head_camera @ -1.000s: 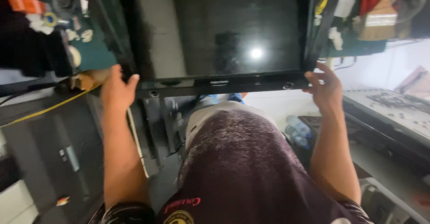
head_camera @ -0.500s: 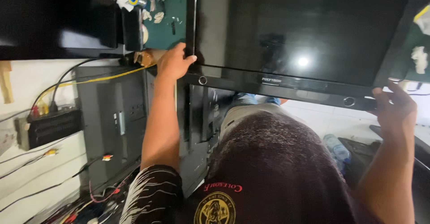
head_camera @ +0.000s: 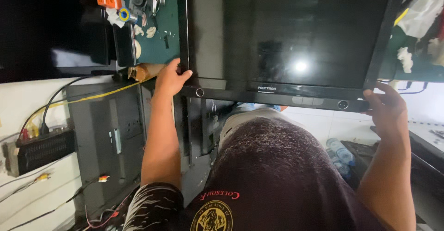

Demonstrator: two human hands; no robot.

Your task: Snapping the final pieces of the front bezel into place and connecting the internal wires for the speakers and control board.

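Dark maroon shirt with yellow round emblem, black-and-white streaked short sleeve, bare forearms

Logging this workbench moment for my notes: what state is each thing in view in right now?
Black flat-screen television: screen dark, lying on the bench, held at both lower corners.
Left hand: gripping the television's corner.
Right hand: gripping the opposite corner.
Black box with cables: cables plugged in.
Clear plastic bottles: lying on the floor.

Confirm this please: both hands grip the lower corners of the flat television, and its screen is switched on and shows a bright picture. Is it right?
Not quite. The head view shows the left hand and right hand gripping the lower corners of the television, but its screen is dark, with only a small reflected light spot.
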